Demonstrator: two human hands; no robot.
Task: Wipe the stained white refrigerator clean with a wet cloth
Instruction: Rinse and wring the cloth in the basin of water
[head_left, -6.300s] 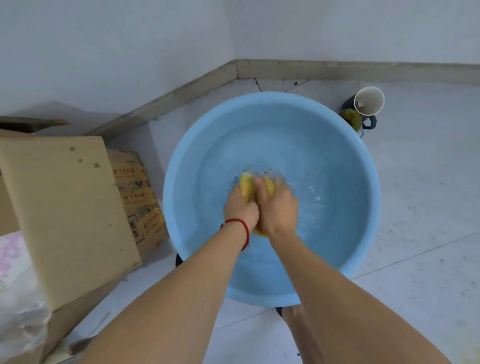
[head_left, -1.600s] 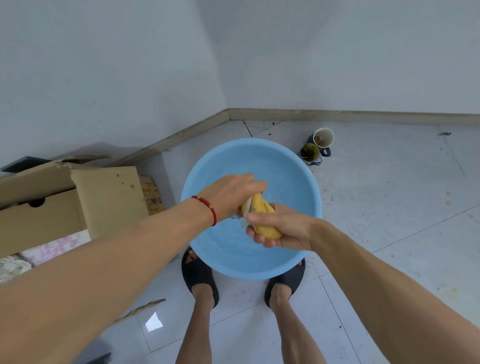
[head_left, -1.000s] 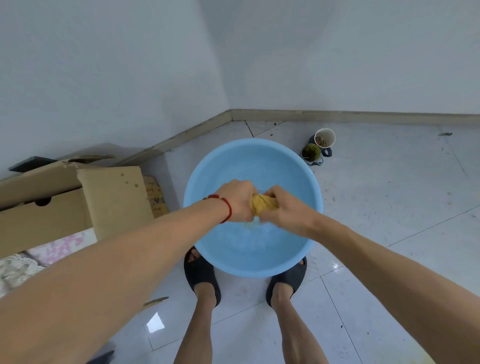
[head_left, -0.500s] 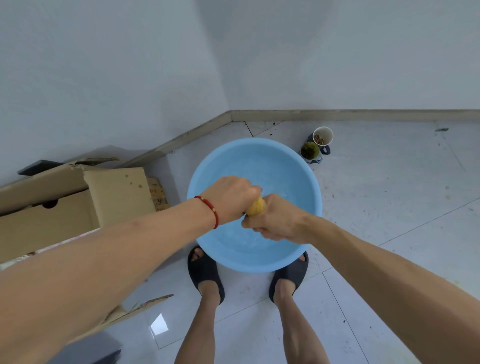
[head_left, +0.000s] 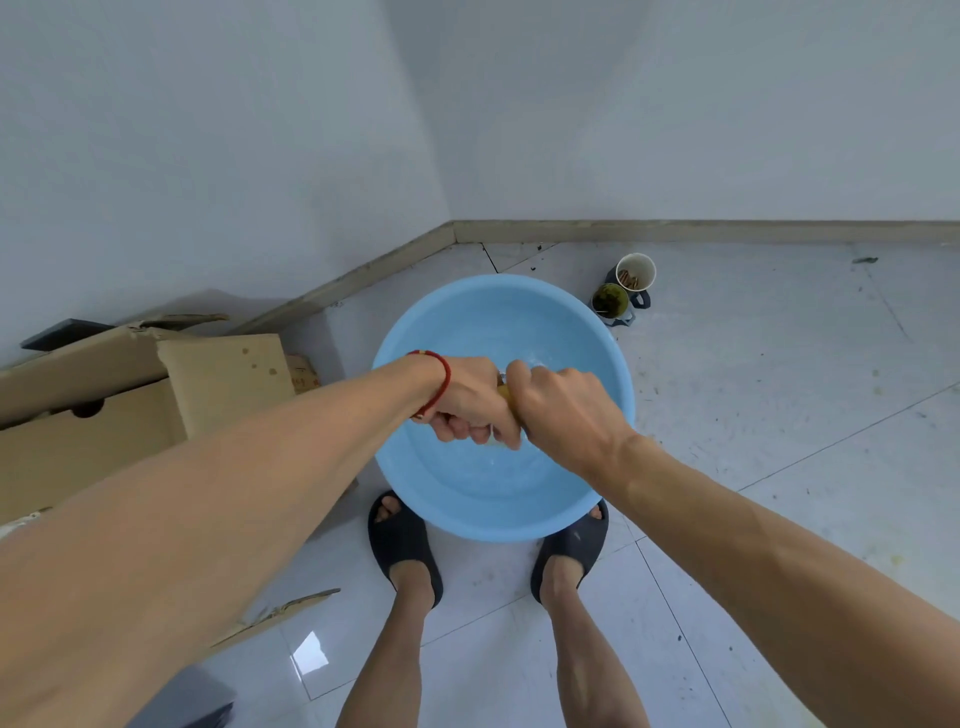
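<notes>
We find no text we can read. The small cardboard box (head_left: 304, 371) at far left, behind the big carton (head_left: 156, 405), carries faint reddish printed marks, but they are too small and blurred to make out.

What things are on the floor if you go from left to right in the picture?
cardboard box → blue basin, with both hands wringing the yellow cloth over it → green-filled cup → white paper cup

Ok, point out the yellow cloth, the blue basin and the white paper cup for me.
yellow cloth (head_left: 503, 391), head view, sliver showing between the two fists.
blue basin (head_left: 498, 525), head view, near rim by the feet.
white paper cup (head_left: 644, 266), head view, inner wall near the rim.
</notes>
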